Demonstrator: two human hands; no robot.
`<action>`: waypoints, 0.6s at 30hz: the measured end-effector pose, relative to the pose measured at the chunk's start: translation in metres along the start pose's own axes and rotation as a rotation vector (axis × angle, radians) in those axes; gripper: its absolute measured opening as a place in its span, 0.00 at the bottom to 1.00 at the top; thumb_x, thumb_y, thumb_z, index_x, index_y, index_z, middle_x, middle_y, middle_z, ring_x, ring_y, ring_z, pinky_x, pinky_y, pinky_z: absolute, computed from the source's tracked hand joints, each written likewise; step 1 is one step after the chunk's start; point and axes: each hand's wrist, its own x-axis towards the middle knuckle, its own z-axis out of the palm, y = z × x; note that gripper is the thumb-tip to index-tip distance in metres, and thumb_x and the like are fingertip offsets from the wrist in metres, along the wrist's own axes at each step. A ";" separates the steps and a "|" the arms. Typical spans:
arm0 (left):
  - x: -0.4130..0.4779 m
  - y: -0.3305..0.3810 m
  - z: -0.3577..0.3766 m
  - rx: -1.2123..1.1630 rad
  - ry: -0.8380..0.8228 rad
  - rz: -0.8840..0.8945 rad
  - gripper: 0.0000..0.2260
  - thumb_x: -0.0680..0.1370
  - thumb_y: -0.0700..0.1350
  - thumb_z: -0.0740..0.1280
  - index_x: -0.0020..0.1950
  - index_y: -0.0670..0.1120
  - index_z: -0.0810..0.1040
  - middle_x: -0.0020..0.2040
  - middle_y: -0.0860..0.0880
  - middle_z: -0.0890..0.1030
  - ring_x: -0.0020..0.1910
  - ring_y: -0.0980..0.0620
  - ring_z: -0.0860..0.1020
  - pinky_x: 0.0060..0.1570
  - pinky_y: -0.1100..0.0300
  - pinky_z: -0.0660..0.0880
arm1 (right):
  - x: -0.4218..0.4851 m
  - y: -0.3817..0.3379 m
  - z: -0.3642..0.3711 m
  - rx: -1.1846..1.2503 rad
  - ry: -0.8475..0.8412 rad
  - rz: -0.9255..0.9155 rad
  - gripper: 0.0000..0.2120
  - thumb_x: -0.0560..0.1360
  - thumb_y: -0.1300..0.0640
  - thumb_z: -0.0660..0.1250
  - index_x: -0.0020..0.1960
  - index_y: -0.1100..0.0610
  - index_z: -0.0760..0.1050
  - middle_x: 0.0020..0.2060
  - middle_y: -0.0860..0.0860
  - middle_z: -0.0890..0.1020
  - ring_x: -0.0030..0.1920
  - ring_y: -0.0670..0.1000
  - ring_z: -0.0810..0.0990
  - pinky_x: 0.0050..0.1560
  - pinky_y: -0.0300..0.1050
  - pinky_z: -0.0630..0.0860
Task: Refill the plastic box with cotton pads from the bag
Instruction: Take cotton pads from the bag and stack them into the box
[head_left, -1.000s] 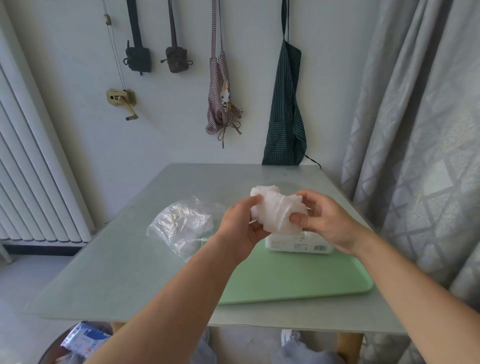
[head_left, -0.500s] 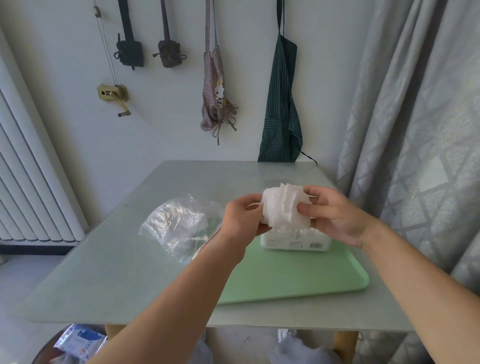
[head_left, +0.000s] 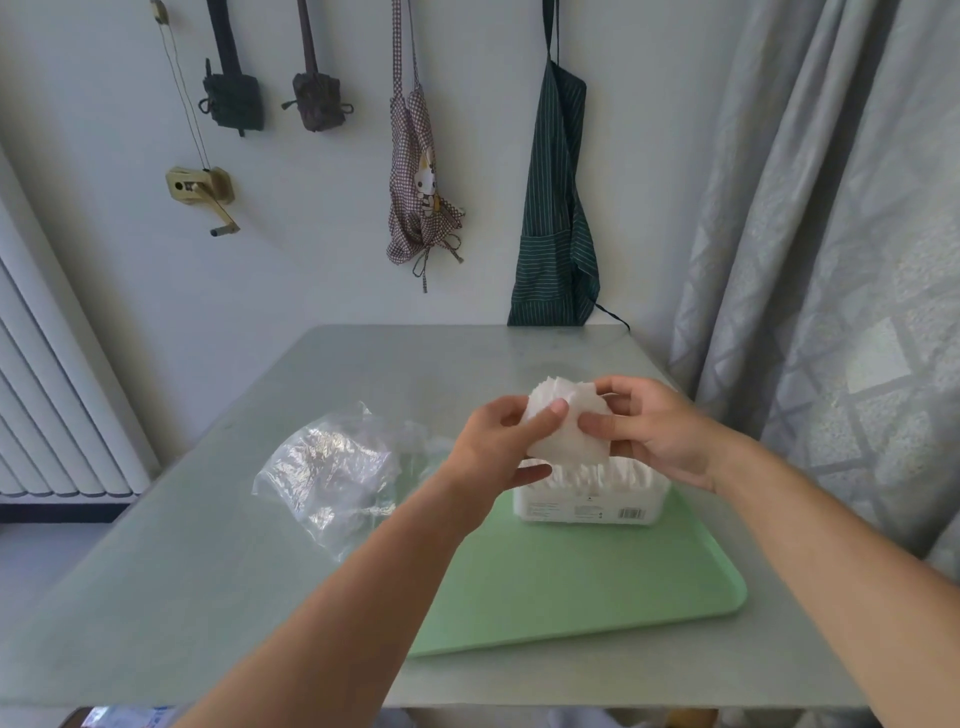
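Cotton pads (head_left: 569, 421), a thick white stack, are held in the air between both hands, directly above the plastic box (head_left: 587, 506) and close to its open top. The left hand (head_left: 498, 447) pinches the stack's left side, thumb on the face turned toward the camera and fingers curled beneath and behind. The right hand (head_left: 654, 431) pinches the right side, thumb on the same face and fingers wrapped over the back.

The box sits at the far right of the green tray (head_left: 571, 587), which lies along the right side of the table (head_left: 208, 571). Its long axis runs left to right, parallel to the table's near edge. Pads already stand on edge inside it in a row along that axis, and they appear to fill much of its length.

The held stack shows a flat square face to the camera, so its depth seems to run away from the person, across the box and not along it. The coming move therefore looks like a short drop straight down, with a turn of the stack to line it up with the row. Both hands are equally near; the right one hangs over the box's middle, the left over its left end.

The clear plastic bag (head_left: 332, 467) lies crumpled on the table left of the tray, apart from the hands.
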 end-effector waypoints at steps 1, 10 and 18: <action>0.003 0.000 -0.001 -0.063 -0.004 -0.022 0.17 0.77 0.53 0.70 0.61 0.44 0.79 0.55 0.44 0.83 0.52 0.47 0.84 0.51 0.54 0.81 | 0.002 -0.001 -0.002 -0.025 0.027 -0.006 0.22 0.69 0.61 0.74 0.61 0.63 0.76 0.53 0.61 0.84 0.51 0.58 0.85 0.48 0.50 0.84; 0.026 -0.004 0.004 -0.423 -0.039 -0.125 0.16 0.78 0.53 0.68 0.60 0.43 0.81 0.49 0.46 0.81 0.45 0.49 0.80 0.52 0.57 0.78 | 0.015 0.008 -0.009 0.049 0.142 -0.126 0.20 0.64 0.55 0.75 0.53 0.60 0.77 0.43 0.55 0.83 0.42 0.55 0.85 0.39 0.51 0.84; 0.030 -0.004 0.011 -0.414 0.034 -0.137 0.15 0.79 0.46 0.67 0.61 0.38 0.77 0.49 0.39 0.80 0.43 0.41 0.83 0.47 0.47 0.82 | 0.016 0.024 -0.009 0.315 0.111 -0.106 0.19 0.60 0.55 0.77 0.49 0.58 0.77 0.41 0.55 0.85 0.35 0.54 0.84 0.33 0.46 0.82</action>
